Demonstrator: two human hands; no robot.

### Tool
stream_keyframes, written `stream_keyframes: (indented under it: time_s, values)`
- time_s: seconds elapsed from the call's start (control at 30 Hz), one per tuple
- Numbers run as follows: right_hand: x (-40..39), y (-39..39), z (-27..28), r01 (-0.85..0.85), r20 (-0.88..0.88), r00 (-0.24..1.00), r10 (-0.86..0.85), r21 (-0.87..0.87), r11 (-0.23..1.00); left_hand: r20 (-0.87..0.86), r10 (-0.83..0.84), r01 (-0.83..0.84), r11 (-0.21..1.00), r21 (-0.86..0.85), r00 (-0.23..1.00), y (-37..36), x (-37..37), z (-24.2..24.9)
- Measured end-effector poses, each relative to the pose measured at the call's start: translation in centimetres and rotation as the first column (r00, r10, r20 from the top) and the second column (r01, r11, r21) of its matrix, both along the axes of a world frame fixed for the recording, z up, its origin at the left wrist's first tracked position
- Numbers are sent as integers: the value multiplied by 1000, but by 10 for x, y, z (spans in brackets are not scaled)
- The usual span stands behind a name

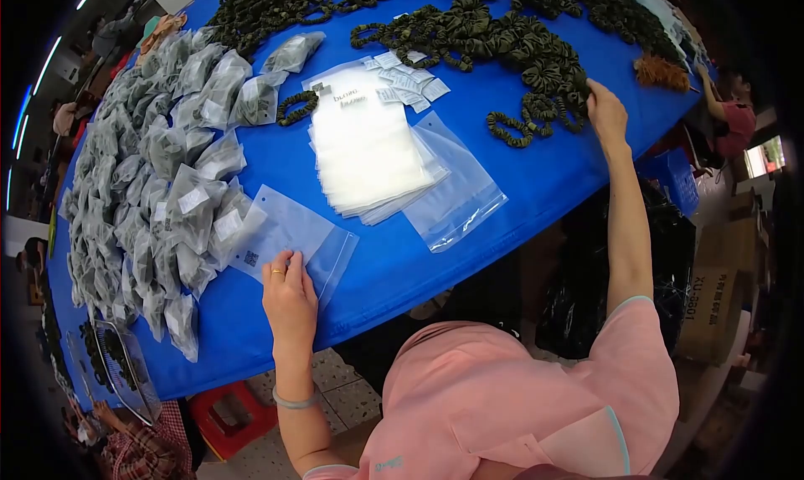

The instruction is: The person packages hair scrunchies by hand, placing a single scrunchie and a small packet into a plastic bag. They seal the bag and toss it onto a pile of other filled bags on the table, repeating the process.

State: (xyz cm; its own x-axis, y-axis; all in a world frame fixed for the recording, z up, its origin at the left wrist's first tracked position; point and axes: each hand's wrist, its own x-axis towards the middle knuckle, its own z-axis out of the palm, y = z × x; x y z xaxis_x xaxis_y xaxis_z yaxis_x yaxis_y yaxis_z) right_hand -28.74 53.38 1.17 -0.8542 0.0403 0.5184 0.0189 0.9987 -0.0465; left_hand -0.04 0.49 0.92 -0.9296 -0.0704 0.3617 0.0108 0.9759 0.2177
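My left hand (290,294), with a ring on one finger, rests with bent fingers on the lower edge of a clear plastic bag (289,229) and grips it. That bag lies flat on the blue table cover and bears a small printed code. At the right, my right hand (608,116) reaches to the edge of a heap of dark green scrunchies (536,49). Its fingers are closed at a scrunchie there, the fingertips partly hidden. Several loose scrunchies (509,130) lie just left of that hand.
A stack of clear bags (364,157) lies mid-table, with small white labels (410,82) at its top and another bag (456,187) beside it. Filled bags (159,170) cover the left side. A clear basket (126,367) stands lower left; cardboard boxes (712,304) stand right. Other people sit nearby.
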Motion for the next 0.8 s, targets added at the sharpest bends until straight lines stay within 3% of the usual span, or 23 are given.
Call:
stream_keyframes:
  time_s: [0.2, 0.33, 0.4, 0.43, 0.47, 0.5, 0.53, 0.57, 0.63, 0.67, 0.7, 0.73, 0.8]
  values:
    - [-20, 42, -26, -228, 216, 946, 241, -83, 970, 13, -42, 40, 992, 121, 999, -8, 6, 4]
    - [-25, 38, -27, -91, 194, 976, 99, -50, 995, -11, -41, 42, 979, 201, 999, -12, 5, 0]
    - [-18, 15, 9, 240, 311, 935, -171, -202, 950, -47, -5, 16, 975, 223, 999, -8, 5, 0]
    - [-13, -1, 17, 207, 325, 936, -132, -209, 956, -33, 32, -24, 977, 212, 999, -5, 5, 0]
    - [-3, -18, 23, 79, 49, 997, -65, -398, 914, -74, 46, -27, 972, 232, 996, 0, 6, 0]
    - [9, -34, 32, -86, -230, 972, -50, -544, 834, -115, 58, -28, 968, 249, 992, 5, 6, 0]
    - [35, -77, 53, -171, -214, 976, 44, -624, 762, -147, 58, -25, 977, 213, 987, 10, 6, 1]
    - [62, -124, 61, -382, -336, 920, 201, -657, 651, -181, 50, -17, 984, 178, 982, 16, 5, 1]
    - [115, -201, 53, -682, -483, 731, 482, -493, 540, -185, 70, -35, 982, 188, 980, 26, 3, -4]
    - [139, -226, 42, -806, -475, 591, 652, -357, 471, -200, 67, -25, 978, 205, 978, 29, 3, -7]
    - [156, -256, 37, -921, -471, 369, 801, -304, 245, -196, 77, -36, 978, 205, 977, 29, 4, -10]
    - [173, -276, 24, -964, -387, 241, 890, -202, 173, -184, 95, -38, 956, 290, 978, 29, 4, -13]
    - [200, -306, 9, -981, -199, 149, 969, -155, 118, -159, 123, -39, 892, 450, 980, 27, 6, -17]
